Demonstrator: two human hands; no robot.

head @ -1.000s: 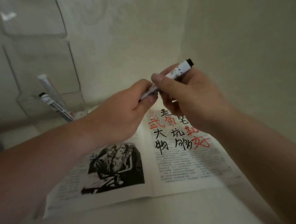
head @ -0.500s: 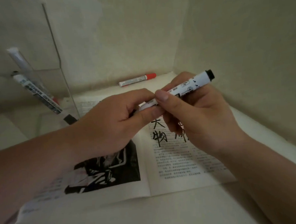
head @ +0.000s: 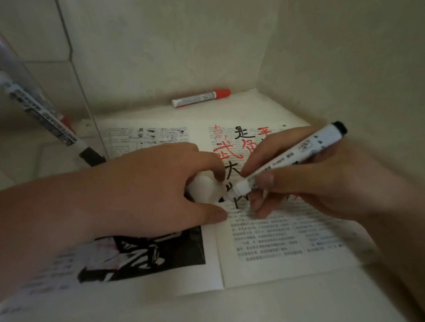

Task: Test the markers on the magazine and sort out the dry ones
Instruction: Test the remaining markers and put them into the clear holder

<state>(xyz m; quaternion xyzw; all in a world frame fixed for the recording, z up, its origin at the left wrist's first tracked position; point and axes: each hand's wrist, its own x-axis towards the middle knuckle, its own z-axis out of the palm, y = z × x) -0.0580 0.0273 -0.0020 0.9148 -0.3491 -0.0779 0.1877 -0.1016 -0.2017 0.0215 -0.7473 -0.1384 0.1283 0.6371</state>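
An open magazine (head: 273, 251) lies on the white surface, with red and black handwritten characters on its right page. My right hand (head: 313, 187) holds a white marker with a black end (head: 302, 151), tilted, its front end pointing left and down over the page. My left hand (head: 144, 189) grips a white cap (head: 205, 188) just left of the marker's tip; cap and marker have come apart. A red-capped marker (head: 200, 98) lies by the back wall.
A clear plastic holder (head: 62, 94) at the left holds a few markers (head: 31, 106) leaning inside it. White walls close in the back and the right side.
The cap has come off the marker into my left hand. Both hands have dropped lower over the right page, and the view has tipped downward.
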